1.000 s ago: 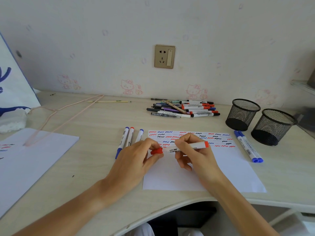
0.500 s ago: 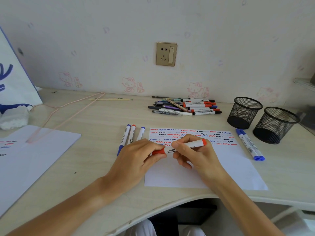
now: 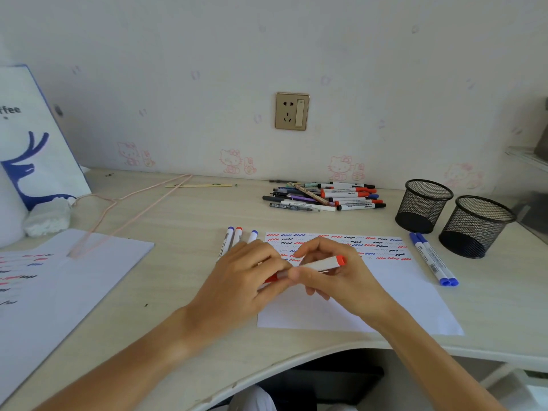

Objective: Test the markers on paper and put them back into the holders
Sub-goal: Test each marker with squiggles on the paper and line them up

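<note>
Progress looks partial to me: left of the paper point(image 3: 341, 310) three markers point(image 3: 237, 240) lie on the desk point(image 3: 178, 221), and I see the left hand point(image 3: 246, 280) pinching the cap end of a red marker point(image 3: 318, 265) while the right hand point(image 3: 341, 272) grips its barrel over rows of squiggles. Farther right a pile of pens point(image 3: 323, 197) waits at the wall, two blue markers point(image 3: 433, 259) lie beside the sheet, and both mesh holders point(image 3: 453, 216) appear empty, so I judge nothing has been returned yet.

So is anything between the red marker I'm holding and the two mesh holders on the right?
Nothing upright blocks the way. Between the red marker and the mesh holders only two blue markers lie flat on the desk, low enough to pass over.
</note>
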